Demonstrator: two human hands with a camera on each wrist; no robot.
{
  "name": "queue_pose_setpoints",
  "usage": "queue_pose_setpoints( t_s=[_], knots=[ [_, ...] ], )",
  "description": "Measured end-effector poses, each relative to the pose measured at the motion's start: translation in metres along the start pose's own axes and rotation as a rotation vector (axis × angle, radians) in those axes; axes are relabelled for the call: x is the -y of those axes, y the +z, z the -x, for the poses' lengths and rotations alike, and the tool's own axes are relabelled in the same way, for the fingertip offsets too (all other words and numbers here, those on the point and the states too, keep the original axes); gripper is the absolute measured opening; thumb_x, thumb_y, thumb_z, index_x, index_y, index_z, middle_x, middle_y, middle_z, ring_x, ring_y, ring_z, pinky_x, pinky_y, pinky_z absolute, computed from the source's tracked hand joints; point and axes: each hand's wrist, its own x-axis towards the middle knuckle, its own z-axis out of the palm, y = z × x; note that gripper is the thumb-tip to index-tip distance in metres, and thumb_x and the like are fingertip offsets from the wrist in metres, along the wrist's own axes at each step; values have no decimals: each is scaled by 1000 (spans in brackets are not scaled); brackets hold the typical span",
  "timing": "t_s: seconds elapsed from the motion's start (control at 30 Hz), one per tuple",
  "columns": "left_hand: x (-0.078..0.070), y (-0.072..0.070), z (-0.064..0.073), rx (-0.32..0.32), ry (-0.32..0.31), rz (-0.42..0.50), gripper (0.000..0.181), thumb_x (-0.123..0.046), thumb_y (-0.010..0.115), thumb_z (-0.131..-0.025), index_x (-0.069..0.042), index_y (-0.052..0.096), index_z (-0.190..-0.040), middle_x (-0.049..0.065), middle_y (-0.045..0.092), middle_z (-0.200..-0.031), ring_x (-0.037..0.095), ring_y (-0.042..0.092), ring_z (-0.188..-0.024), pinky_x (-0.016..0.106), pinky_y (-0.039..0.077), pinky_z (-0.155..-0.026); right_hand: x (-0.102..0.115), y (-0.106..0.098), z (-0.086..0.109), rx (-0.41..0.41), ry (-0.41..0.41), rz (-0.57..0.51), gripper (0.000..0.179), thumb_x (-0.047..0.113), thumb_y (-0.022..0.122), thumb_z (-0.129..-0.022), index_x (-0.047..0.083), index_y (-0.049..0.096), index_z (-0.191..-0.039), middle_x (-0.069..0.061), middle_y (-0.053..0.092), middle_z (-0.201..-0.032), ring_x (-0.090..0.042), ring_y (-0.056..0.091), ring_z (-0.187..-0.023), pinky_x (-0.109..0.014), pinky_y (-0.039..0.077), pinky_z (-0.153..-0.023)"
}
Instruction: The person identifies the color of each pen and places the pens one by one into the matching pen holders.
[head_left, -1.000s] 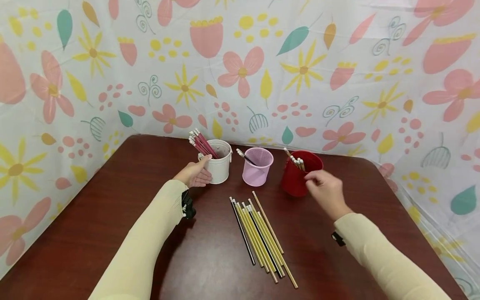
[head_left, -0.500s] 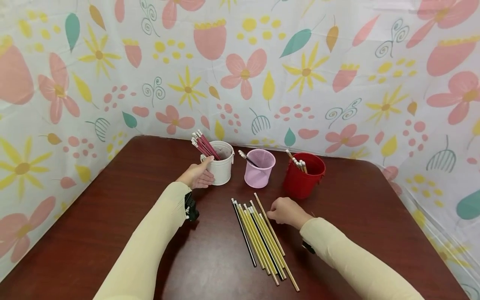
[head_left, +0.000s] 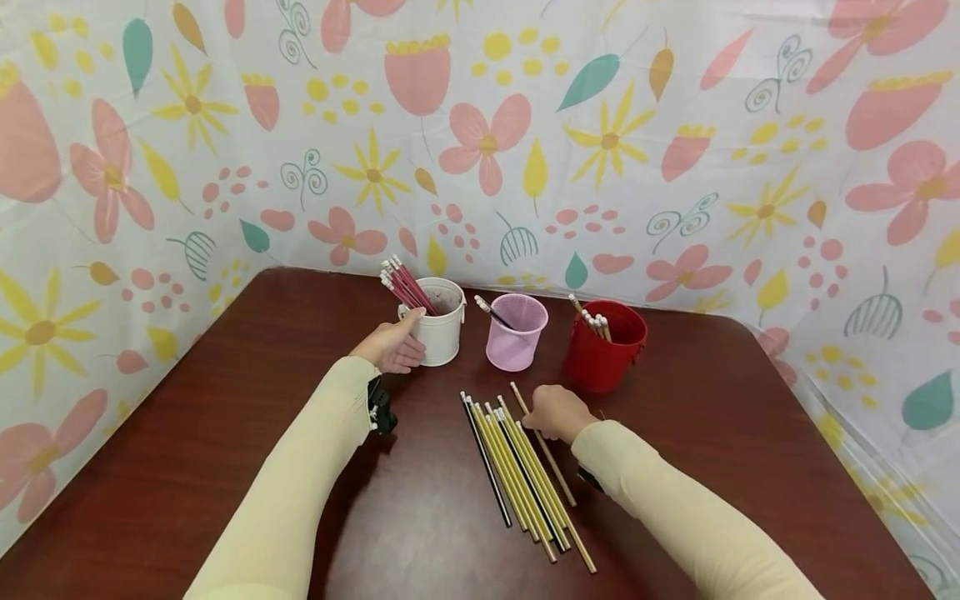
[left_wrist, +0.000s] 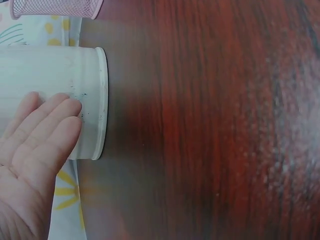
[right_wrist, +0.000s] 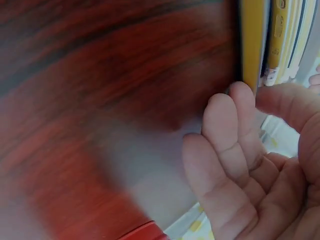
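Observation:
My left hand (head_left: 392, 345) rests against the side of a white bucket (head_left: 441, 340), thumb near its rim. Its fingers lie nearly straight along the wall in the left wrist view. Several dark pink pencils (head_left: 408, 289) with white erasers lean in that bucket. Lower on the table, my right hand (head_left: 557, 412) pinches a yellowish pencil (head_left: 556, 468) near its eraser end, between thumb and fingertip. The same pencil (right_wrist: 252, 40) shows at the top of the right wrist view. Beside it lies a row of gold and black pencils (head_left: 517, 479).
A pink mesh cup (head_left: 513, 348) with a few dark pencils stands between the white bucket and a red bucket (head_left: 600, 367). Several pencils (head_left: 597, 326) lean in the red one. Behind the brown table (head_left: 225, 467) hangs a flowered cloth (head_left: 465, 50).
My right hand has come from the red bucket's rim down and left to the loose pencils, where it now pinches one. The left hand stays at the white bucket.

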Motion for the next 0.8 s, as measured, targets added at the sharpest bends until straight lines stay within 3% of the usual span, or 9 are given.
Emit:
queue_pose_setpoints(
  t_s=[0.13, 0.23, 0.33, 0.5, 0.8],
  knots=[
    [-2, 0, 1, -3, -17, 2, 81, -58, 36, -95, 16, 49, -127, 30, 52, -131, 38, 51, -121, 46, 40, -102, -2, -9, 2, -25, -2, -25, 35, 23, 66, -84, 12, 58, -52, -1, 54, -48, -14, 50, -46, -26, 37, -43],
    [-1, 0, 0, -1, -19, 12, 81, -57, 37, -95, 16, 50, -126, 30, 52, -131, 38, 51, -121, 46, 40, -102, -6, -23, 5, -112, -21, -101, 30, 23, 65, -79, 12, 57, -53, 0, 54, -48, -14, 49, -47, -27, 35, -43],
    [1, -2, -1, -7, -10, 23, 80, -57, 38, -95, 16, 50, -126, 30, 52, -130, 38, 51, -121, 46, 40, -102, -13, -36, 7, -201, -39, -199, 21, 22, 64, -76, 11, 59, -58, 0, 55, -53, -15, 51, -51, -28, 38, -46],
    [3, -4, -1, -5, -3, 24, 80, -57, 37, -95, 16, 48, -127, 31, 51, -131, 38, 51, -122, 46, 40, -102, -28, -44, 8, -245, -49, -320, 12, 16, 65, -78, 6, 61, -73, -3, 58, -65, -17, 52, -61, -29, 45, -57],
    [-3, 0, 1, -12, -9, 17, 80, -57, 39, -94, 15, 50, -126, 30, 52, -130, 38, 51, -121, 45, 40, -102, -33, -59, 18, -356, -79, -359, 19, 9, 67, -79, -4, 63, -92, -11, 62, -76, -20, 54, -64, -33, 50, -62]
  ],
)
